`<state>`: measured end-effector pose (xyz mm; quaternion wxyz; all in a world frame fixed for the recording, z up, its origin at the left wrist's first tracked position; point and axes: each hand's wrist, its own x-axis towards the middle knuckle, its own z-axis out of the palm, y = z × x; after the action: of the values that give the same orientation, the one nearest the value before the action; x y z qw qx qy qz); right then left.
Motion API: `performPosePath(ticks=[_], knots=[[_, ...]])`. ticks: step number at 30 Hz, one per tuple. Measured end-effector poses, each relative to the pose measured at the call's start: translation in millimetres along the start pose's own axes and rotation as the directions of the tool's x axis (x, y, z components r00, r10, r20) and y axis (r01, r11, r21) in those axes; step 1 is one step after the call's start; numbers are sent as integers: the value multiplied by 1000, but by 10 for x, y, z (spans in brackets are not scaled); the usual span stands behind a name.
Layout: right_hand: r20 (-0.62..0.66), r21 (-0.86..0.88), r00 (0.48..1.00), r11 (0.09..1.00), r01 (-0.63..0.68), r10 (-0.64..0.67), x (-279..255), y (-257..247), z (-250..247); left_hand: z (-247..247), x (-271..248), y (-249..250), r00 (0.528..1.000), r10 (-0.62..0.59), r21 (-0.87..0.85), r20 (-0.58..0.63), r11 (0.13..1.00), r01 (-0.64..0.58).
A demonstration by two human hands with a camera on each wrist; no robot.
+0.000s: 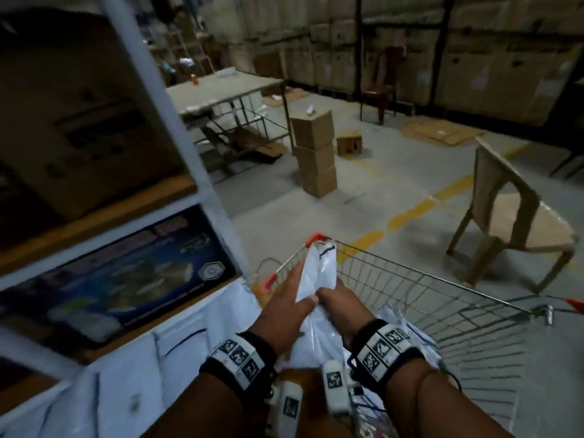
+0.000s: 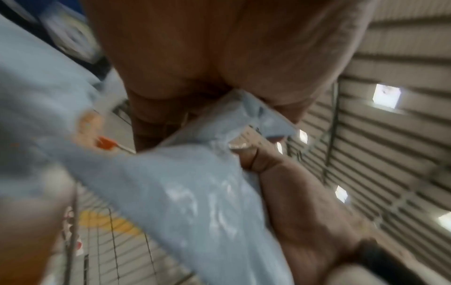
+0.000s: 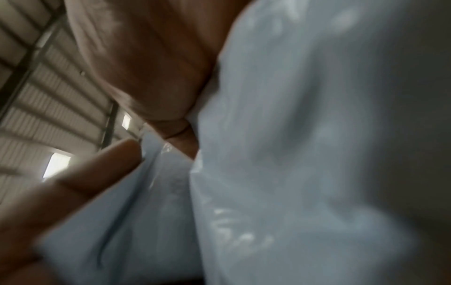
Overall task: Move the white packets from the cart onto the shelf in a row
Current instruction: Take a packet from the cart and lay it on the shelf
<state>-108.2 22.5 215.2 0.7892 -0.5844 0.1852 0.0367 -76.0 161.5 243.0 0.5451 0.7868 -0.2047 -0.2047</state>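
Both hands hold one white plastic packet (image 1: 317, 276) upright above the wire cart (image 1: 442, 298). My left hand (image 1: 292, 303) grips its left side, thumb across the front. My right hand (image 1: 339, 303) grips its right side lower down. In the left wrist view the packet (image 2: 195, 192) runs between the left hand (image 2: 207, 108) and the right hand's thumb. The right wrist view is filled by the packet (image 3: 292, 154), with the right hand (image 3: 156, 100) clasping it. More white packets (image 1: 401, 324) lie in the cart. Other white packets (image 1: 132, 374) lie along the low shelf at left.
A grey metal shelf upright (image 1: 177, 128) stands at left, with a brown carton (image 1: 79, 115) above and a dark printed box (image 1: 120, 273) below. Stacked cartons (image 1: 314, 153), a table (image 1: 227, 86) and a beige plastic chair (image 1: 512, 216) stand on the floor beyond.
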Motion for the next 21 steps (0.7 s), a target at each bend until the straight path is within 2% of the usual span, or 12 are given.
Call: performPosePath(ticks=[6, 9, 13, 15, 18, 21], knots=[[221, -43, 975, 999, -14, 23, -390, 177, 1350, -1135, -1050, -149, 967, -119, -36, -225, 993, 114], [295, -13, 953, 998, -68, 69, -546, 374, 1983, -1658, -1660, -318, 922, -175, -54, -346, 984, 167], [340, -73, 924, 984, -163, 178, -801, 603, 2659, -2312, -2515, -714, 832, -214, 12, -512, 967, 256], [293, -215, 942, 971, -104, 165, -875, 702, 2931, -2588, -2933, -916, 780, -218, 91, -587, 939, 331], [263, -509, 959, 860, 44, 106, -1013, 797, 3288, -2938, -3449, -1193, 676, -258, 218, -690, 817, 534], [252, -601, 961, 797, 66, 111, -1069, 953, 3605, -3163, -3778, -1433, 593, -312, 266, -743, 674, 689]])
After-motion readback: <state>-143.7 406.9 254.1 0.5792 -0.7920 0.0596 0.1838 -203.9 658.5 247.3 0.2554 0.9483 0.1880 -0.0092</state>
